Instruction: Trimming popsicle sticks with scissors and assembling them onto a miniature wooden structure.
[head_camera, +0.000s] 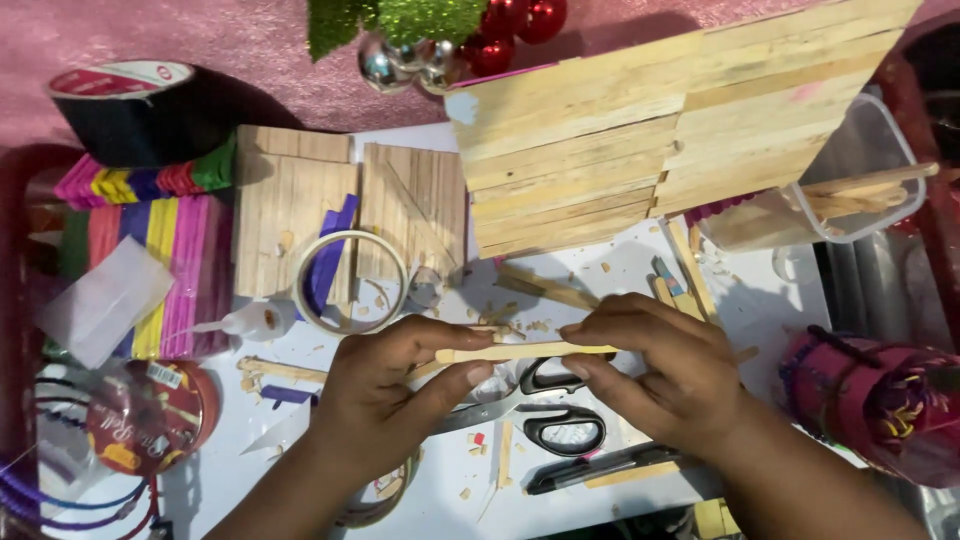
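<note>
Both hands pinch one plain wooden craft stick (525, 351), held level just above the desk (440, 500). The left hand (385, 400) closes thumb and fingers on its left end; the right hand (665, 375) closes fingertips on its right end, so each grip is pressed onto the stick.

The step in hand looks like lining up or checking a single stick for the wooden build. A clean next move would call for a steady, level hold and even pressure at both ends, since a thin stick can bend or snap.

Just under the hands lie black-handled scissors (560, 405). Left of them are a small glue bottle (245, 320) and a ring of clear tape (348, 282), with flat panels of joined sticks (290, 205) behind. A larger stick panel (670, 120) rises at the back. Coloured sticks (160, 255) are stacked on the left, near a black tape roll (135, 105). The white desk top is littered with wood chips, and pink fabric (250, 45) shows beyond.
</note>
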